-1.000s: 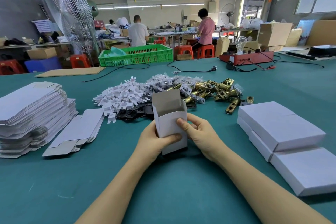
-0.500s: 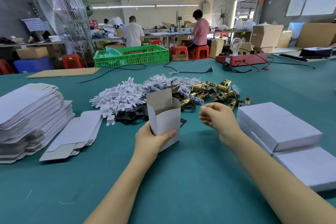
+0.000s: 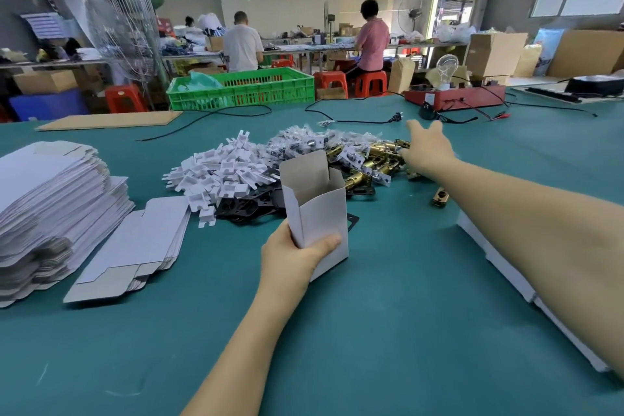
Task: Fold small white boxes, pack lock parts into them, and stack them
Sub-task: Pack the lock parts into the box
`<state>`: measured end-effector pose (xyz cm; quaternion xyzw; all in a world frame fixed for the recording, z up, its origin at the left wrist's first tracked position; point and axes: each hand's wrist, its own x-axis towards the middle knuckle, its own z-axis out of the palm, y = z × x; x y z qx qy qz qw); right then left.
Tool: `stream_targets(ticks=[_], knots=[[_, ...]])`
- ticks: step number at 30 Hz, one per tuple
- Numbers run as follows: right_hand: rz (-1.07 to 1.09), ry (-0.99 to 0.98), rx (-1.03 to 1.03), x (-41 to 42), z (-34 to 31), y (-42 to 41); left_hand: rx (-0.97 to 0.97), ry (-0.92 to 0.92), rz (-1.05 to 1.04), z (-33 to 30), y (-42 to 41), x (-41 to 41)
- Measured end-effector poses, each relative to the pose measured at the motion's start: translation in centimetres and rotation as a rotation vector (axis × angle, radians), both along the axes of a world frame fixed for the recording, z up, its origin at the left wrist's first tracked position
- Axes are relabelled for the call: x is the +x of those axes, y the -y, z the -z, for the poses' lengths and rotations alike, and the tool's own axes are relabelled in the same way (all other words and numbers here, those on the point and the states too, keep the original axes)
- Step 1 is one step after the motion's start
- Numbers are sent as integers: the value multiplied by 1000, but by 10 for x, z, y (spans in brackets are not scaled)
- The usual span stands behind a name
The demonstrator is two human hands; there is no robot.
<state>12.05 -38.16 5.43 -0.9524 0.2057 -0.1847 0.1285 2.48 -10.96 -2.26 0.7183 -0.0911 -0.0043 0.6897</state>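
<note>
My left hand (image 3: pixel 293 257) grips a small white box (image 3: pixel 317 209) that stands upright on the green table, its top flaps open. My right hand (image 3: pixel 427 149) stretches out with fingers spread over the pile of brass lock parts (image 3: pixel 374 162); it holds nothing. To the left of the brass pieces lie white plastic inserts (image 3: pixel 219 172) and black plates (image 3: pixel 250 206). One brass part (image 3: pixel 440 196) lies apart, under my right forearm. Closed white boxes (image 3: pixel 486 250) are stacked at the right, mostly hidden by my arm.
Flat unfolded box blanks are piled at the left (image 3: pixel 50 199), with a smaller stack (image 3: pixel 135 246) beside them. A green crate (image 3: pixel 243 88), cables and a red device (image 3: pixel 452 98) stand at the table's far side. Other people work at benches behind.
My right hand left the box and moved forward and right, opening over the brass lock parts. My left hand kept hold of the upright box.
</note>
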Motion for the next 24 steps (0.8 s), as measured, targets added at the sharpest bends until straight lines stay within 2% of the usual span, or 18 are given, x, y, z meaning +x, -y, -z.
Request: stream_targets(ticks=[5,11,13,18,24], knots=[[5,-126,-71,12,0,8,-22,-10,8,1,-1,1],[-58,-108,-331,8,10,7,-29,-12,14,0,-1,0],[-71,-54,-319,6,14,9,-31,-12,16,1,-1,1],[48,314,-82,-9,10,18,-34,-13,12,1,-1,3],[110,718,562,-49,-22,5,-29,-15,8,0,-2,2]])
